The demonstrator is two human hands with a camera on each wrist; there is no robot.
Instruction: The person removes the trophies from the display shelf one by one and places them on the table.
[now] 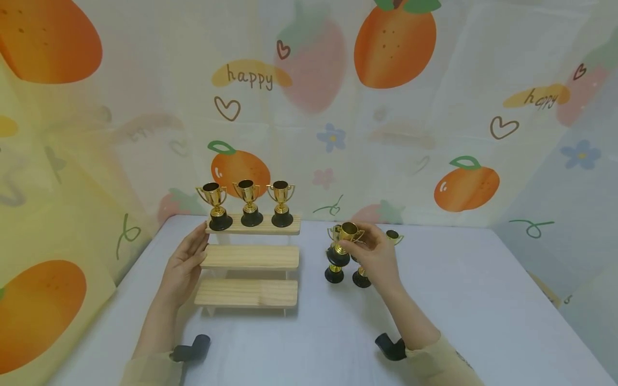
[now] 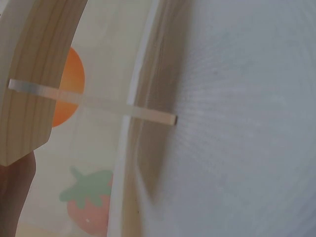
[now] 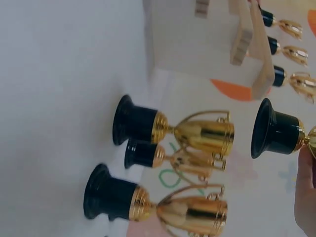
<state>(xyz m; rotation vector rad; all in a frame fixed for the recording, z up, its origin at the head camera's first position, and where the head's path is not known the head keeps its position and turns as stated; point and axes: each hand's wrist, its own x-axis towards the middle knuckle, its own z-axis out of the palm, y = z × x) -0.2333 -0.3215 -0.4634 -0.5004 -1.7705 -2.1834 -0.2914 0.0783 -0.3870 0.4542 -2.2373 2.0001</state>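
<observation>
The right hand [image 1: 380,260] is pinching a black-based gold trophy [image 3: 282,131] higher than similar cups [image 3: 160,127] standing nearby on the tablecloth [image 1: 328,343]. The left hand [image 1: 181,271] is touching the three-tier wooden stand [image 1: 251,256]; whether it is gripping, I cannot tell. Three trophies [image 1: 248,197] are occupying its top shelf [image 1: 266,228].
</observation>
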